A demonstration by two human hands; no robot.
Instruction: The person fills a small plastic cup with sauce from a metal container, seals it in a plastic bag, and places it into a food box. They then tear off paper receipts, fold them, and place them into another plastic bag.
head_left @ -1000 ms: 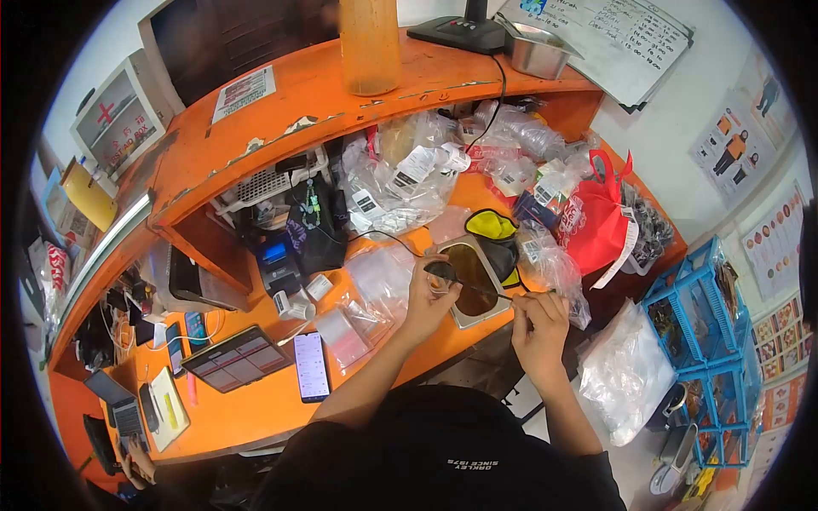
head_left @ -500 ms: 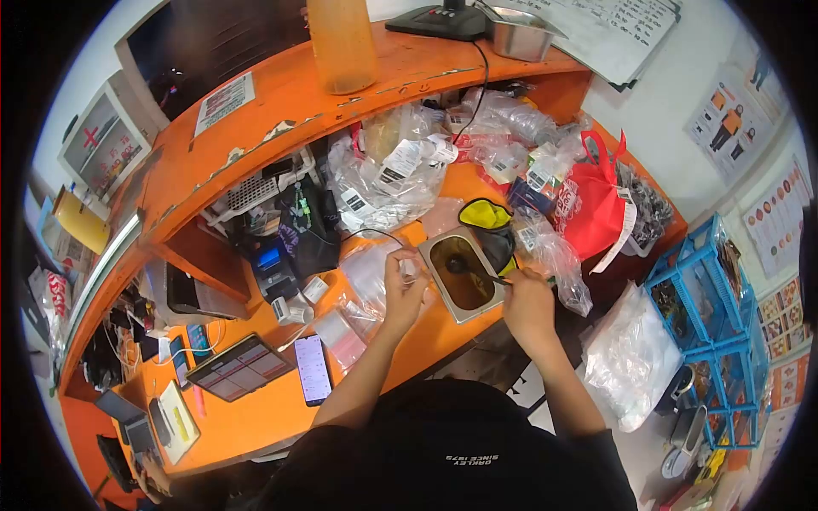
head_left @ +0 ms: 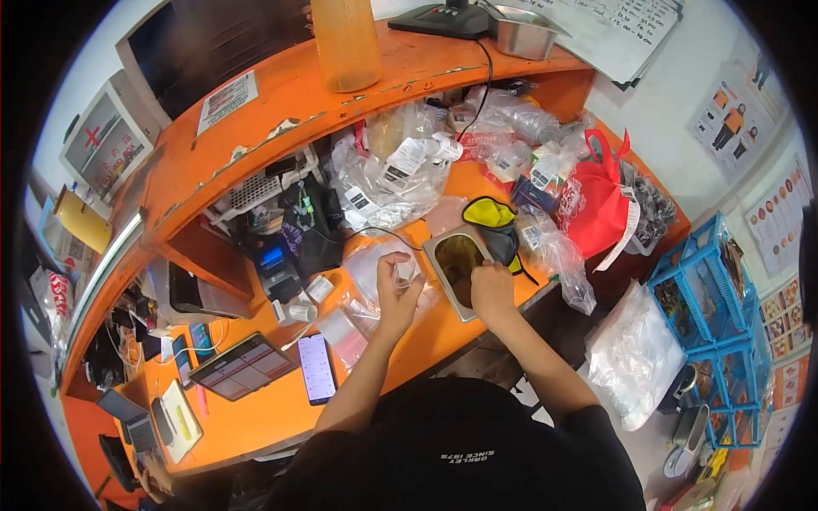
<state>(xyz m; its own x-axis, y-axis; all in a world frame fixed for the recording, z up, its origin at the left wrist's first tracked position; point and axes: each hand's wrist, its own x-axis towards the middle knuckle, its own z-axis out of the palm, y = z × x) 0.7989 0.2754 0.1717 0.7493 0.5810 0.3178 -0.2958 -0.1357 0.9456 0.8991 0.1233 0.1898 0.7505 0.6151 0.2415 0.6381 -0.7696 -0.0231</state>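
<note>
My left hand [head_left: 394, 302] is closed around a small clear plastic cup [head_left: 406, 271], just left of a rectangular metal container [head_left: 441, 279]. The container stands on the orange counter with dark brown liquid [head_left: 460, 257] in it. Over its right side, my right hand [head_left: 494, 291] is closed in a fist on the handle of a ladle, whose bowl is mostly hidden behind the hand and in the liquid. Behind the container lies a black and yellow pouch [head_left: 488, 215].
Clear plastic bags [head_left: 383, 183] and a red bag [head_left: 592, 196] crowd the back of the counter. A phone [head_left: 316, 369] and a tablet [head_left: 243, 366] lie to the left. Blue baskets [head_left: 703, 294] stand at right, beside a white plastic bag [head_left: 632, 362].
My right hand has moved left over the container with the ladle, covering part of the opening. My left hand still holds the cup, now tilted a little more into view.
</note>
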